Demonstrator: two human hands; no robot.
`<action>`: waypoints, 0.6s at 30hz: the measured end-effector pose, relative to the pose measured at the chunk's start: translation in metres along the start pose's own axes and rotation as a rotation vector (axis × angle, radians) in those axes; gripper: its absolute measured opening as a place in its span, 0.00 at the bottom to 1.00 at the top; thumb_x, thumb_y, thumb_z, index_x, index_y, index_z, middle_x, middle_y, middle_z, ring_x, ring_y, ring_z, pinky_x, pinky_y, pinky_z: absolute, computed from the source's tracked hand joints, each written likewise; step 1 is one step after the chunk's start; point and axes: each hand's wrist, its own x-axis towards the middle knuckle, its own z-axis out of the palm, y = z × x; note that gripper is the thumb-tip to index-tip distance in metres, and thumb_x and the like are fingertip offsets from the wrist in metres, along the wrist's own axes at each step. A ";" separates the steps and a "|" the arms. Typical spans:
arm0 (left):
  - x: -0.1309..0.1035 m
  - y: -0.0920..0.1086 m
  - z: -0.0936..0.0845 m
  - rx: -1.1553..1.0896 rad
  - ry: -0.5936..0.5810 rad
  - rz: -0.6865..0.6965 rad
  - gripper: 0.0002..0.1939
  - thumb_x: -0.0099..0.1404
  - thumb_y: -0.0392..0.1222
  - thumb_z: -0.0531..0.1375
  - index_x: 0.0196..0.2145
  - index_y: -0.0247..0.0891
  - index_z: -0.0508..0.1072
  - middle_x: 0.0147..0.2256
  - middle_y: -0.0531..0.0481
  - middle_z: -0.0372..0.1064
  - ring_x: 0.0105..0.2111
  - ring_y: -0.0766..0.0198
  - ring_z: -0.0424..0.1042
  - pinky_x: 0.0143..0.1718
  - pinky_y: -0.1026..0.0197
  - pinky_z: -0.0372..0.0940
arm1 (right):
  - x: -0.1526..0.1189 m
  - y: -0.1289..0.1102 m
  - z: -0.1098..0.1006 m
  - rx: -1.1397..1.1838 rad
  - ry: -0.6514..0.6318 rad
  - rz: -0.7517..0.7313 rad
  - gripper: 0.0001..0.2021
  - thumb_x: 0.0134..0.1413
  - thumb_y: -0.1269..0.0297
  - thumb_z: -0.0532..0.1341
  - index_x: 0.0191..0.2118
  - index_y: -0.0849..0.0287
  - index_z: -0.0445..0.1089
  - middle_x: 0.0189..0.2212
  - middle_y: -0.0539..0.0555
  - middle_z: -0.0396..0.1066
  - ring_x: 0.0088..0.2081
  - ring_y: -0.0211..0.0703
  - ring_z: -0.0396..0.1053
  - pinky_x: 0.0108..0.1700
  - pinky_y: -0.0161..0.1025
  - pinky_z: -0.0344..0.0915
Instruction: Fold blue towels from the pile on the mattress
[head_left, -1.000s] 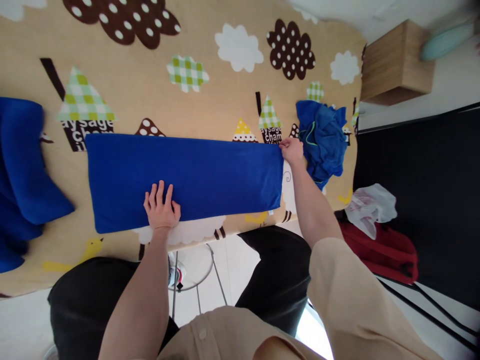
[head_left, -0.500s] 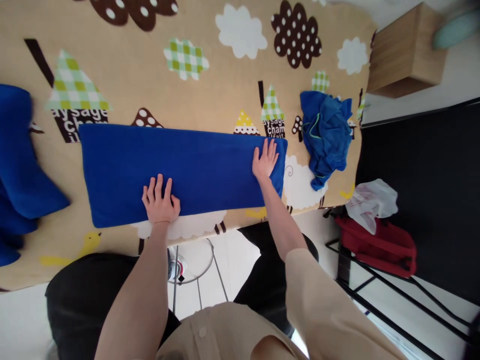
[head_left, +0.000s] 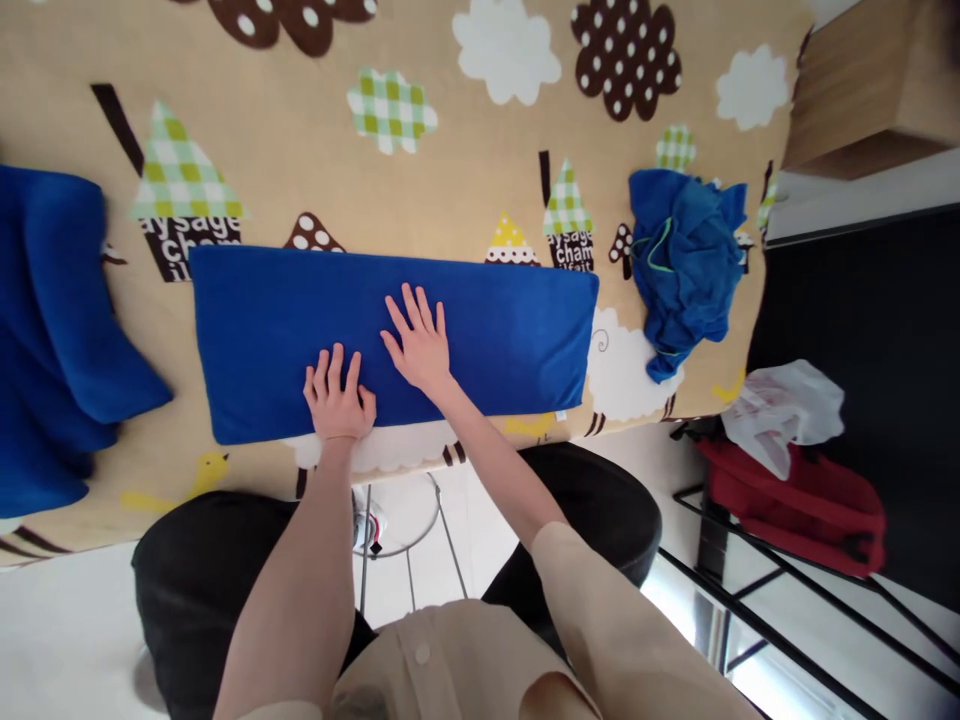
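Observation:
A blue cloth [head_left: 510, 340], folded into a long flat strip, lies in front of me near the table's front edge. My left hand [head_left: 341, 400] rests on its lower side, left of the middle, with fingers spread. Just to the right and a little farther up, my right hand [head_left: 420, 345] lies flat on the cloth, its fingers apart. Neither hand grips anything. A small white tag pokes out at the strip's lower right edge.
A crumpled blue cloth [head_left: 686, 265] lies at the right, and a loosely spread blue cloth [head_left: 52, 330] at the left. All lie on a patterned tablecloth [head_left: 285, 150]. Beyond the right edge are a wooden box [head_left: 862, 90], a white plastic bag [head_left: 787, 405] and a red bag [head_left: 802, 510].
My right hand has moved left along the strip, from its right end to near the middle. The left hand stays at its place on the cloth. The view has shifted slightly.

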 end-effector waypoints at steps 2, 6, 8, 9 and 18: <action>0.000 0.000 0.000 0.003 0.004 0.002 0.34 0.63 0.41 0.56 0.68 0.39 0.65 0.72 0.41 0.50 0.73 0.43 0.43 0.72 0.33 0.34 | -0.001 0.014 0.001 -0.019 0.046 0.036 0.32 0.73 0.47 0.44 0.76 0.50 0.46 0.76 0.50 0.39 0.77 0.47 0.29 0.75 0.59 0.30; 0.000 0.001 -0.001 -0.011 -0.006 -0.005 0.34 0.63 0.41 0.57 0.67 0.39 0.65 0.72 0.41 0.50 0.73 0.43 0.44 0.72 0.33 0.34 | -0.005 0.092 -0.024 -0.105 0.151 0.284 0.31 0.73 0.49 0.40 0.76 0.54 0.46 0.76 0.56 0.38 0.77 0.50 0.32 0.74 0.63 0.34; 0.000 0.000 -0.001 -0.020 -0.008 -0.007 0.35 0.63 0.41 0.57 0.67 0.39 0.65 0.72 0.41 0.51 0.73 0.43 0.44 0.72 0.33 0.34 | -0.006 0.135 -0.040 -0.156 0.215 0.460 0.32 0.73 0.50 0.39 0.76 0.56 0.45 0.76 0.59 0.38 0.76 0.52 0.33 0.73 0.65 0.37; 0.000 0.000 -0.001 -0.027 -0.007 -0.006 0.35 0.63 0.41 0.57 0.67 0.39 0.65 0.72 0.41 0.51 0.73 0.43 0.44 0.72 0.33 0.34 | -0.006 0.154 -0.047 -0.180 0.246 0.540 0.32 0.73 0.50 0.37 0.76 0.56 0.45 0.76 0.60 0.38 0.76 0.52 0.35 0.72 0.65 0.38; 0.000 -0.007 0.004 -0.112 0.019 0.008 0.36 0.61 0.40 0.59 0.67 0.41 0.66 0.72 0.43 0.51 0.73 0.43 0.44 0.72 0.33 0.34 | -0.009 0.239 -0.085 -0.217 0.272 0.724 0.33 0.73 0.51 0.33 0.75 0.61 0.46 0.75 0.65 0.41 0.75 0.49 0.38 0.72 0.63 0.42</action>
